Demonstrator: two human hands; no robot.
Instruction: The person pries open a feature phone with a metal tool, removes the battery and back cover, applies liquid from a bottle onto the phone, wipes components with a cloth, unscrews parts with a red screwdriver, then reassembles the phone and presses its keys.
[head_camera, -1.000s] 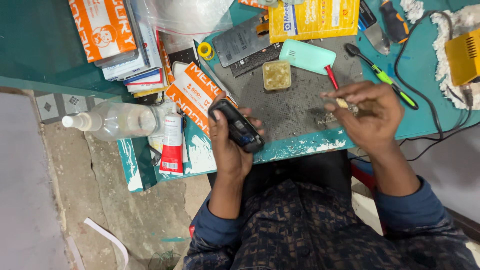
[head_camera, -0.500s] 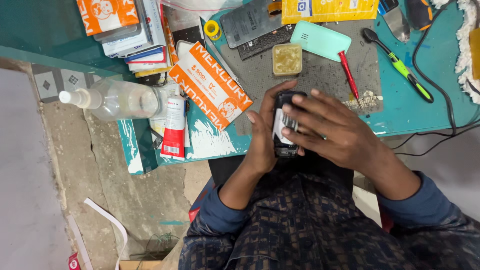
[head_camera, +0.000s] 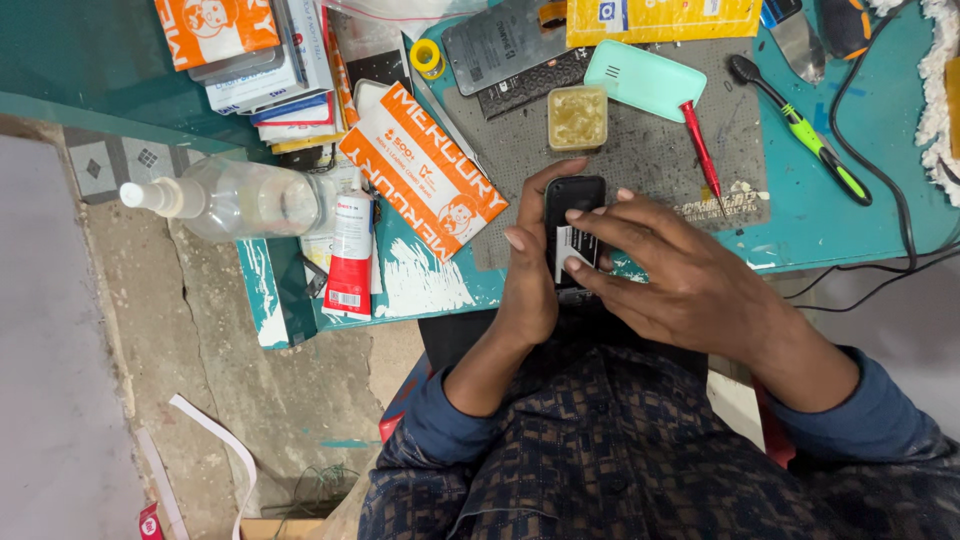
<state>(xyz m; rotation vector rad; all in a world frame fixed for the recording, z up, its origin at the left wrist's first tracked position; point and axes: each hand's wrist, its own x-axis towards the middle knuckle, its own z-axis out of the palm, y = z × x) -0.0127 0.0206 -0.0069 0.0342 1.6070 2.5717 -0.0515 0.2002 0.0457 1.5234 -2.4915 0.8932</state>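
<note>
Right hand (head_camera: 690, 285) has left the grey mat (head_camera: 650, 150), both hands now closed around the small black phone (head_camera: 573, 232) at the mat's near edge, left hand (head_camera: 528, 285) cradling, right fingertips pressing its white-labelled battery, so reassembly looks underway.

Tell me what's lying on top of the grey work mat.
On the grey work mat: a mint phone cover, red screwdriver and small yellowish tub. The hands cover its near edge.
</note>
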